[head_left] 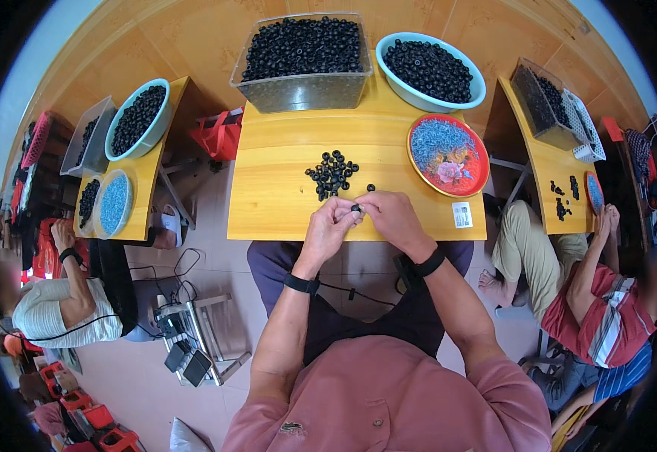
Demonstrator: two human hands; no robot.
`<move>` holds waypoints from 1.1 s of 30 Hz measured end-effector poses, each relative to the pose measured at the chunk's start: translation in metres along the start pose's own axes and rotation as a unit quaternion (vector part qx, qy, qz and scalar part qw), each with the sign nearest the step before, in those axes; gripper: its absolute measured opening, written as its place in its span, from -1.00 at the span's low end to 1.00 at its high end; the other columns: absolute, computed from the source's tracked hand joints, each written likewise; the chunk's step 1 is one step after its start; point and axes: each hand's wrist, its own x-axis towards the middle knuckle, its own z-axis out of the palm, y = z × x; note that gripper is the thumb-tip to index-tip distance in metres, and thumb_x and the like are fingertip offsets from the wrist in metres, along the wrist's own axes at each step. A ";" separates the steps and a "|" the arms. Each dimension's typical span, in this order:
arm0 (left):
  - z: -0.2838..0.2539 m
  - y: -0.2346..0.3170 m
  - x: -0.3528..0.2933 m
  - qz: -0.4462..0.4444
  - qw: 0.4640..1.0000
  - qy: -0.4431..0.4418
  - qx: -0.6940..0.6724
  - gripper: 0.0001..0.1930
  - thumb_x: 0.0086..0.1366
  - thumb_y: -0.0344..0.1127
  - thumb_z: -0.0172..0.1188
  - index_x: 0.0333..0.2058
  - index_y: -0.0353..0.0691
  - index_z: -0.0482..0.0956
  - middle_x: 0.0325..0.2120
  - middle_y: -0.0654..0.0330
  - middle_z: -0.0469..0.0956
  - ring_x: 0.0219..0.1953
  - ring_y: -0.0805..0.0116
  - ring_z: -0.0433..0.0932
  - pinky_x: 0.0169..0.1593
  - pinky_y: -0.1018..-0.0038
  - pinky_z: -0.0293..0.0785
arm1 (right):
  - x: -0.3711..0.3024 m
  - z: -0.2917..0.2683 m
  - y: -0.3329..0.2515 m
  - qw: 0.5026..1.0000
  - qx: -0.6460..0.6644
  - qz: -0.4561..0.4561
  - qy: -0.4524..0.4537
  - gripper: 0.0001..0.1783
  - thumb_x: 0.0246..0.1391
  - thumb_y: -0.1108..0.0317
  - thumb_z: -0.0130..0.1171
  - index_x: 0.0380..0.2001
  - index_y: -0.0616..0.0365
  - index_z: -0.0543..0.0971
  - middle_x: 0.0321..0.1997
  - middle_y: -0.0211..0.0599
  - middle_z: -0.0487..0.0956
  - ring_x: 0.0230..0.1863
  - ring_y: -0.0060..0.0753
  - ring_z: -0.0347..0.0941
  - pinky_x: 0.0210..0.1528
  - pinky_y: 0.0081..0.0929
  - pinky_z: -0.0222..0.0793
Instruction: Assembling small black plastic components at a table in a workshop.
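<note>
Close together over the front edge of the yellow table (268,188) are my two hands. My left hand (330,230) pinches a small round black piece (356,208) between thumb and fingers. The closed fingers of my right hand (392,218) meet it from the other side; what they hold, if anything, is too small to make out. Just beyond lies a loose pile of similar ring-like black pieces (331,173). One single black piece (371,187) rests apart, near my right fingers. A red round tray (473,181) to the right carries many tiny blue-grey pieces (438,143).
At the table's back stand a clear plastic bin (306,96) and a light-blue basin (419,94), both full of black pieces. People work at side tables, left (80,301) and right (592,301). A metal stool (212,331) with cables stands on the floor at left.
</note>
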 end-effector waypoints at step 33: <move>0.010 0.018 -0.001 0.071 0.978 0.030 0.196 -0.75 0.43 -0.37 0.21 -0.02 -0.33 0.42 -0.49 0.15 0.63 -0.37 0.42 0.65 -0.23 0.46 0.54 | -0.001 0.025 0.029 0.964 0.229 0.125 0.060 -0.89 0.13 0.46 0.21 -0.29 0.28 0.59 -0.46 -0.27 0.64 -0.40 -0.50 0.59 -0.30 -0.51 0.48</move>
